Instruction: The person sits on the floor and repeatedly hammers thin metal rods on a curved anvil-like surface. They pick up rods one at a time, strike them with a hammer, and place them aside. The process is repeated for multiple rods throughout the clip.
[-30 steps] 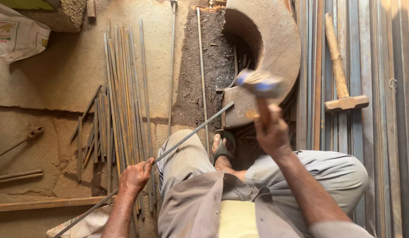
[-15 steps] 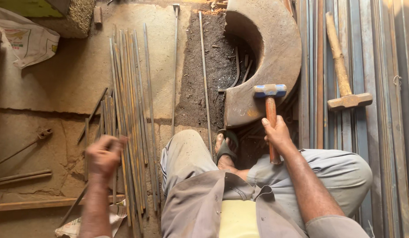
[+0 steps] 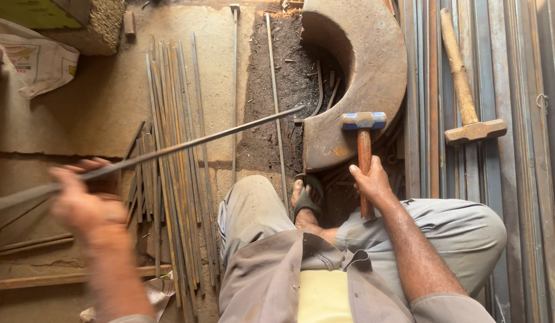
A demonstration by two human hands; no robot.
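My right hand (image 3: 370,183) grips the reddish wooden handle of a hammer (image 3: 363,122) whose blue-ended head rests on a thick curved iron block (image 3: 367,66). My left hand (image 3: 89,200), blurred, holds a long thin metal rod (image 3: 199,139) raised off the ground. The rod slants up to the right, its far tip near the iron block's left edge. I sit on the ground with bent knees in grey trousers, one sandalled foot (image 3: 306,200) by the block.
A bundle of several thin rods (image 3: 172,179) lies on the concrete floor at left. A second, wooden-handled hammer (image 3: 466,98) lies on long metal bars (image 3: 522,149) at right. A white sack (image 3: 35,60) sits top left. Dark debris surrounds the block.
My left hand swung out to the left and lifted the rod, which now slants across toward the block. The hammer came down from its raised position and its head rests on the block.
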